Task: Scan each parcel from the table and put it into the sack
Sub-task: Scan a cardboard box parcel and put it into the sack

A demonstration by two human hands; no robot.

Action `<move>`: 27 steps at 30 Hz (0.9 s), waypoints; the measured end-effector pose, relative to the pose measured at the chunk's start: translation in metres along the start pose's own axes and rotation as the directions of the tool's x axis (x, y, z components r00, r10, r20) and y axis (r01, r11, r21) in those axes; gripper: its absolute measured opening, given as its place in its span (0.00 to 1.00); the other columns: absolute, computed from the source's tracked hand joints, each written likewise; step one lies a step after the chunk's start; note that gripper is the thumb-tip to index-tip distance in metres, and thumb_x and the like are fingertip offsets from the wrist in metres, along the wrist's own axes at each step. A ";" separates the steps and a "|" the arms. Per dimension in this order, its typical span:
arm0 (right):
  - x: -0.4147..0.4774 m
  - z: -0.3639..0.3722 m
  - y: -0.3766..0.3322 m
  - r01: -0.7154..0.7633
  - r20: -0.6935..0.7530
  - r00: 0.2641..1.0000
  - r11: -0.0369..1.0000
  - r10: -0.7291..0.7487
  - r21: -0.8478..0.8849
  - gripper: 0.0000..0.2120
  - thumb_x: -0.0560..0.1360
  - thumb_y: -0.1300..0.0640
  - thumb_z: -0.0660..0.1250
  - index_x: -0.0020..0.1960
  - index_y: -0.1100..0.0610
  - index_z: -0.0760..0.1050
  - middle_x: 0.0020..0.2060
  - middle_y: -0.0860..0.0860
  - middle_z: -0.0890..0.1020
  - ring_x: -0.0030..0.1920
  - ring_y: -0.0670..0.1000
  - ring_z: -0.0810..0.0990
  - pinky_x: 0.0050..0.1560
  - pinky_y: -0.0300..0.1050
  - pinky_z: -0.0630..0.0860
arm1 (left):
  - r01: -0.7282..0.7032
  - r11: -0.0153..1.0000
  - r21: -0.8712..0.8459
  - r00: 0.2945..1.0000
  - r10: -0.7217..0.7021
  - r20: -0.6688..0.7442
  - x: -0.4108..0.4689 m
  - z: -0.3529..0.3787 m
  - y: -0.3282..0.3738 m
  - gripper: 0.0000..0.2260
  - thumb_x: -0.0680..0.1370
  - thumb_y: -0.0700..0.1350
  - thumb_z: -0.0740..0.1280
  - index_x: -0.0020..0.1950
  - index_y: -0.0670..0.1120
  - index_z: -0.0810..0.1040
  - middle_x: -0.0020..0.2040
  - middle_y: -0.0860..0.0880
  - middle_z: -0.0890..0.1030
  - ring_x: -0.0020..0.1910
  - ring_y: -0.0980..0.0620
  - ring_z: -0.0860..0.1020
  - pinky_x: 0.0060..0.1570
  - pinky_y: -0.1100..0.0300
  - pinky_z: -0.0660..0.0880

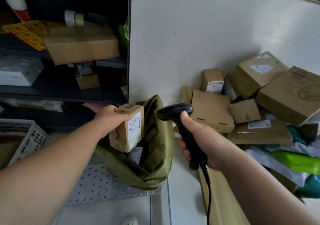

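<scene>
Two bare forearms reach in from the bottom edge. The right hand [202,138] curls its fingers round the handle of a black scanner [181,117], whose head is turned toward a small cardboard parcel [127,129]. The left hand [110,119] grips that parcel by its top, above the open mouth of the green sack [155,155]. Farther right, more parcels [259,94] lie heaped against a white wall.

One parcel [127,129], one sack [155,155], one scanner [183,129], one left hand [110,119], one right hand [202,138]; about seven table boxes [212,110] at three o'clock, two shelf boxes [81,44] at ten.
</scene>
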State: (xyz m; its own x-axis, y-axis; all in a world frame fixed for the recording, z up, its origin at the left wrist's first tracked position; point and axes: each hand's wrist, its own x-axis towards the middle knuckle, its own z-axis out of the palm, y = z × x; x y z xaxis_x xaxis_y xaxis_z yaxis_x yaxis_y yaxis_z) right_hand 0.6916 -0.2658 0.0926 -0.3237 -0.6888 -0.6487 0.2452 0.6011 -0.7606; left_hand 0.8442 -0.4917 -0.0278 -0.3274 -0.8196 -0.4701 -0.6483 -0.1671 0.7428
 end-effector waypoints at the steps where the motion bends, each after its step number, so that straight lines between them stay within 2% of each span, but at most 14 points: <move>1: 0.001 -0.003 0.004 -0.011 -0.016 1.000 1.000 0.011 0.012 0.42 0.61 0.30 0.65 0.61 0.61 0.73 0.28 0.52 0.76 0.26 0.50 0.73 0.32 0.46 0.71 | 0.008 0.999 0.041 1.000 -0.008 -0.011 0.002 0.006 -0.005 0.24 0.65 0.55 0.76 0.57 0.52 0.73 0.51 0.50 0.77 0.44 0.52 0.77 0.36 0.57 0.73; 4: 0.003 -0.014 0.018 -0.038 -0.059 0.997 0.998 0.041 0.056 0.41 0.61 0.31 0.65 0.60 0.62 0.73 0.27 0.52 0.75 0.25 0.50 0.73 0.31 0.46 0.69 | 0.034 0.992 0.124 0.999 -0.033 -0.007 0.010 0.029 -0.015 0.35 0.66 0.58 0.75 0.69 0.48 0.68 0.63 0.45 0.73 0.55 0.44 0.76 0.50 0.49 0.78; 6: 0.002 -0.023 0.027 -0.049 -0.085 0.995 0.995 0.057 0.086 0.40 0.61 0.30 0.65 0.59 0.62 0.73 0.27 0.52 0.75 0.25 0.51 0.73 0.30 0.45 0.70 | 0.045 0.984 0.172 0.999 -0.049 0.022 0.012 0.045 -0.017 0.42 0.68 0.60 0.73 0.76 0.47 0.60 0.71 0.43 0.67 0.65 0.41 0.71 0.61 0.44 0.73; 9: -0.003 -0.038 0.040 -0.056 -0.124 0.990 0.990 0.072 0.129 0.40 0.61 0.30 0.65 0.58 0.61 0.74 0.28 0.52 0.75 0.26 0.50 0.73 0.30 0.44 0.70 | 0.002 0.959 0.285 1.000 -0.005 0.011 0.007 0.068 -0.008 0.44 0.70 0.63 0.70 0.78 0.48 0.53 0.76 0.43 0.58 0.73 0.40 0.61 0.67 0.42 0.65; 12: -0.016 -0.054 0.051 -0.037 -0.158 0.986 0.987 0.062 0.156 0.40 0.61 0.30 0.65 0.58 0.61 0.74 0.28 0.51 0.76 0.26 0.50 0.73 0.28 0.43 0.71 | -0.194 0.908 0.372 0.977 0.211 -0.007 -0.008 0.091 0.016 0.41 0.73 0.63 0.66 0.78 0.48 0.53 0.77 0.45 0.57 0.75 0.43 0.57 0.70 0.42 0.61; 15: -0.034 -0.073 0.062 -0.007 -0.198 0.979 0.985 0.041 0.173 0.42 0.62 0.29 0.64 0.60 0.62 0.73 0.28 0.51 0.75 0.26 0.49 0.73 0.27 0.43 0.72 | -0.429 0.804 0.411 0.888 0.458 0.030 -0.031 0.120 0.047 0.38 0.74 0.61 0.65 0.77 0.45 0.56 0.76 0.44 0.59 0.74 0.44 0.58 0.72 0.46 0.59; 17: -0.050 -0.088 0.073 0.011 -0.232 0.972 0.982 0.034 0.190 0.42 0.62 0.28 0.64 0.60 0.62 0.74 0.28 0.52 0.75 0.26 0.50 0.73 0.27 0.42 0.72 | -0.537 0.743 0.399 0.830 0.549 0.095 -0.053 0.144 0.066 0.38 0.74 0.61 0.65 0.77 0.45 0.56 0.76 0.45 0.59 0.74 0.44 0.58 0.72 0.49 0.57; 22: -0.096 -0.129 0.104 0.069 -0.333 0.943 0.971 0.011 0.228 0.41 0.59 0.27 0.65 0.57 0.60 0.75 0.28 0.52 0.76 0.26 0.51 0.73 0.27 0.41 0.71 | -0.736 0.598 0.317 0.675 0.687 0.268 -0.117 0.201 0.096 0.37 0.73 0.57 0.68 0.76 0.43 0.58 0.73 0.41 0.64 0.72 0.43 0.62 0.69 0.51 0.60; 27: -0.154 -0.181 0.148 0.104 -0.388 0.922 0.960 0.006 0.261 0.39 0.62 0.24 0.65 0.55 0.57 0.76 0.28 0.51 0.76 0.26 0.51 0.74 0.27 0.42 0.71 | -0.797 0.520 0.307 0.603 0.678 0.419 -0.191 0.259 0.102 0.38 0.73 0.62 0.66 0.77 0.50 0.54 0.75 0.47 0.60 0.73 0.47 0.61 0.67 0.50 0.63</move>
State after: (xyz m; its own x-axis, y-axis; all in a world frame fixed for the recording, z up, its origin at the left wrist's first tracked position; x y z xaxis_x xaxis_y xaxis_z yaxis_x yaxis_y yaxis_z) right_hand 0.6126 0.0030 0.0845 -0.6514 -0.4744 -0.5922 0.4400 0.3997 -0.8041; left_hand 0.6621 -0.2101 0.0144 -0.9255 -0.3783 0.0203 -0.2869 0.7349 0.6145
